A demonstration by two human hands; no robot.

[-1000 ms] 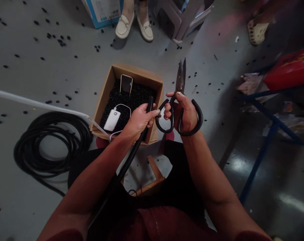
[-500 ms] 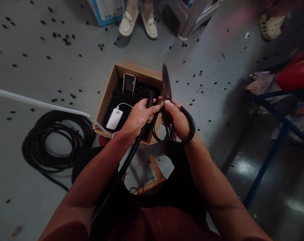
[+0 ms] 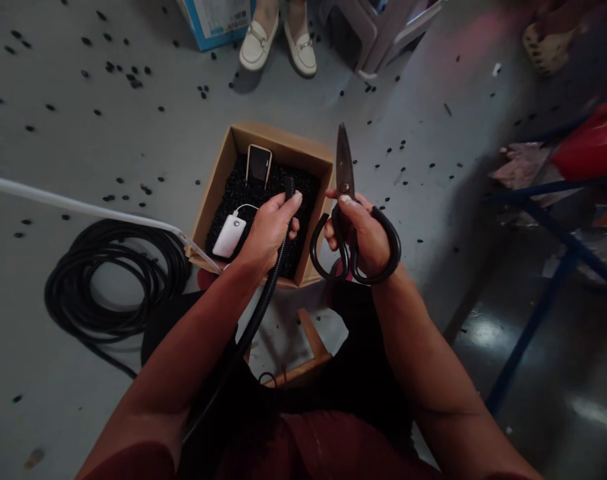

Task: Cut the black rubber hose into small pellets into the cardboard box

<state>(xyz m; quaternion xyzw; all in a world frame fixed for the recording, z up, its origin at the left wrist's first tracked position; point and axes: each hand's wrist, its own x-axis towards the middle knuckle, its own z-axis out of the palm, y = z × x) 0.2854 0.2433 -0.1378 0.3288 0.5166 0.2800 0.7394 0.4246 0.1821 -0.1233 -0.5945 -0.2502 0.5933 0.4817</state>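
Note:
My left hand [image 3: 269, 230] grips a black corrugated hose [image 3: 253, 319] near its cut end, which points up over a cardboard box [image 3: 214, 187]. My right hand [image 3: 364, 233] holds large black-handled scissors [image 3: 344, 180] with the blades closed and pointing away from me. The scissors are a short gap to the right of the hose end. The box holds a heap of small black cut pieces [image 3: 238, 193], with a phone [image 3: 259, 165] propped upright and a white power bank [image 3: 229, 235] lying on them.
A coil of black hose [image 3: 108, 280] lies on the grey floor at left, with a white tube [image 3: 83, 210] across it. Black pieces are scattered on the floor. Another person's feet in white shoes [image 3: 278, 52] stand beyond the box. A blue metal frame [image 3: 538, 293] stands at right.
The scissors swung in against the hose end with blades closed, then drew back to the right. My left hand has slid a little along the hose toward its end.

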